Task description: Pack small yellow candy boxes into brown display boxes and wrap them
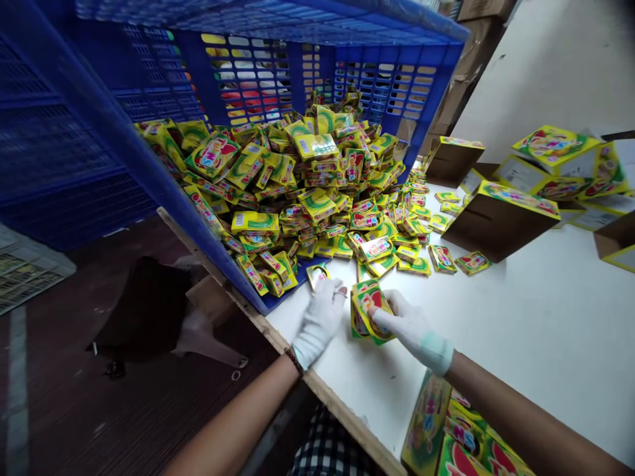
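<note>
My right hand [411,328], in a white glove, is closed around a small stack of yellow-and-green printed boxes [367,311], its thumb across the front one. My left hand [320,320], gloved too, reaches over the table's near edge. Its thumb is apart from the fingers, and the fingertips meet the lower edge of one loose small box [317,274]; I see no grip on it. Just beyond both hands, a large heap of the same small boxes [317,205] spills from a tipped blue plastic crate [198,221] onto the white tabletop [536,330].
Open display cartons [501,221] stand at the right, with more cartons [555,149] behind. By my right forearm is a carton [426,423] filled with small boxes. A dark stool-like object [143,311] sits on the floor at left. Cardboard boxes [476,49] are stacked behind.
</note>
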The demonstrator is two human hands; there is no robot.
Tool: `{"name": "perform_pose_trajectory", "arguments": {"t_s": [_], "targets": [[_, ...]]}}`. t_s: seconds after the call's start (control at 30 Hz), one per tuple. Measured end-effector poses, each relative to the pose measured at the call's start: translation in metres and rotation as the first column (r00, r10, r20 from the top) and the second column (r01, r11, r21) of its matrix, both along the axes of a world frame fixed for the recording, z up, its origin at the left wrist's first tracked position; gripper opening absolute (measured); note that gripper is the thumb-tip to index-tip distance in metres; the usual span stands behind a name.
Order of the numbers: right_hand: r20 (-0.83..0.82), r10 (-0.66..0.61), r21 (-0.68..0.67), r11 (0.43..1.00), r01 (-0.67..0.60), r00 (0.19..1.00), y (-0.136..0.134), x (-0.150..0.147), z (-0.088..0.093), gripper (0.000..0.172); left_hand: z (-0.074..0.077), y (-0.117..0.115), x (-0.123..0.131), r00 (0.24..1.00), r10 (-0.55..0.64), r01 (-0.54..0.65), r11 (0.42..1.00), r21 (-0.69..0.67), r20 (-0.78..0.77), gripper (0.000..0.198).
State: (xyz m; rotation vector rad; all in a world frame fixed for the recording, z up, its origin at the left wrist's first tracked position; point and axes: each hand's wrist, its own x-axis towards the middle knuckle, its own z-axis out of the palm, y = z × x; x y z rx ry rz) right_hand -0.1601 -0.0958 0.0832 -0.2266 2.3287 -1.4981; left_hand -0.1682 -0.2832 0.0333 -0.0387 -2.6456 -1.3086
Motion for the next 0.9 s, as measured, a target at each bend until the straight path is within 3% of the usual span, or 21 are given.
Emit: {"name": "perform_pose_trajectory", "arguments": {"t_s": [0.03,0.07,0.13,0.2,0.23,0.33,0.4,0.47,0.57,0.63,0.77,0.9], "targets": [[-0.108,0.119,0.168,0.981,-0.100,0.987,0.001,-0.001,0.003,0.036,0.003,-0.008,-0.008,0.998,0.055,-0.056,0.997,-0.060,-0.017,0.031],[-0.191,0.265,0.324,0.926,-0.194,0.945,0.002,-0.002,0.006,0.032,0.006,-0.015,-0.016,0.995,0.092,-0.095,0.985,-0.142,-0.028,0.035],[-0.270,0.553,0.558,0.757,-0.340,0.788,0.001,-0.002,0.006,0.028,0.007,-0.024,-0.030,0.995,0.098,-0.101,0.944,-0.316,-0.025,0.040],[-0.278,0.709,0.675,0.624,-0.394,0.648,-0.002,-0.002,0.002,0.034,0.004,-0.024,-0.037,1.000,0.011,-0.007,0.912,-0.410,0.008,0.034],[-0.276,0.728,0.697,0.601,-0.391,0.628,-0.003,-0.003,-0.002,0.039,0.002,-0.022,-0.038,0.998,-0.057,0.062,0.912,-0.406,0.024,0.032],[-0.246,0.653,0.696,0.633,-0.338,0.716,-0.001,-0.005,-0.011,0.053,-0.003,-0.020,-0.031,0.967,-0.251,0.251,0.901,-0.354,0.047,0.040],[-0.202,0.589,0.683,0.657,-0.319,0.783,0.003,-0.006,-0.015,0.054,-0.004,-0.023,-0.023,0.954,-0.297,0.295,0.901,-0.319,0.042,0.050],[-0.215,0.561,0.638,0.700,-0.320,0.799,0.005,-0.008,-0.020,0.052,-0.004,-0.027,-0.018,0.972,-0.232,0.235,0.938,-0.256,0.043,0.047],[-0.345,0.522,0.515,0.800,-0.308,0.780,0.000,-0.014,-0.028,0.055,-0.004,-0.030,-0.012,0.989,-0.117,0.128,0.982,-0.141,0.085,0.025],[-0.403,0.495,0.442,0.842,-0.310,0.770,-0.006,-0.020,-0.033,0.068,-0.003,-0.027,-0.006,0.984,-0.142,0.149,0.986,-0.068,0.109,0.019],[-0.418,0.511,0.382,0.849,-0.365,0.751,-0.010,-0.023,-0.038,0.088,-0.001,-0.014,0.013,0.982,-0.173,0.158,0.971,0.178,0.073,0.031],[-0.435,0.555,0.483,0.808,-0.337,0.709,-0.005,-0.010,-0.041,0.085,-0.008,0.004,0.031,0.995,0.081,-0.097,0.869,0.486,0.053,0.034]]}}
